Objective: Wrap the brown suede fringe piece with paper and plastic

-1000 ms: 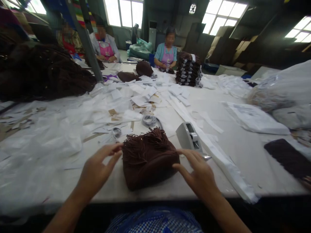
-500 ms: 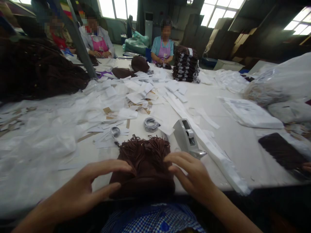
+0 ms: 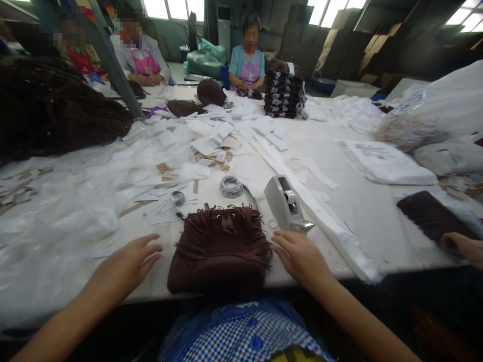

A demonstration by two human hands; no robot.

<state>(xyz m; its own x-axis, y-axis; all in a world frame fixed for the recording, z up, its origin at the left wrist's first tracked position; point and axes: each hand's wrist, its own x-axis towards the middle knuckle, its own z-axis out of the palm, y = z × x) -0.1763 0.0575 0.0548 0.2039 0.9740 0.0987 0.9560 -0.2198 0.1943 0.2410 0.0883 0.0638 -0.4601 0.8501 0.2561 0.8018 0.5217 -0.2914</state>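
Note:
A dark brown fringed handbag (image 3: pixel 221 251) lies at the table's near edge, its fringe and small metal eyelets toward the far side. My left hand (image 3: pixel 132 264) is to its left, apart from it, fingers spread with nothing in them. On the other side, my right hand (image 3: pixel 300 256) is beside the bag's right edge, fingers extended and holding nothing; whether a fingertip touches the fringe I cannot tell. Beyond the bag lies a grey wrapped coil of strap (image 3: pixel 231 186), with a smaller wrapped ring (image 3: pixel 177 199) to its left. A grey tape dispenser (image 3: pixel 285 203) stands just past my right hand.
White paper scraps (image 3: pixel 215 133) and clear plastic bags (image 3: pixel 68 201) cover the left and middle. A long white plastic strip (image 3: pixel 332 234) runs down the right. Another person's hand (image 3: pixel 462 246) touches a brown item (image 3: pixel 433 213). Stacked brown bags (image 3: pixel 285 90) and co-workers are across the table.
My left hand has moved left, off the bag. My right hand has shifted slightly right. The bag's fringe now lies parted to the sides, showing the eyelets. Another person's hand has come further in at right.

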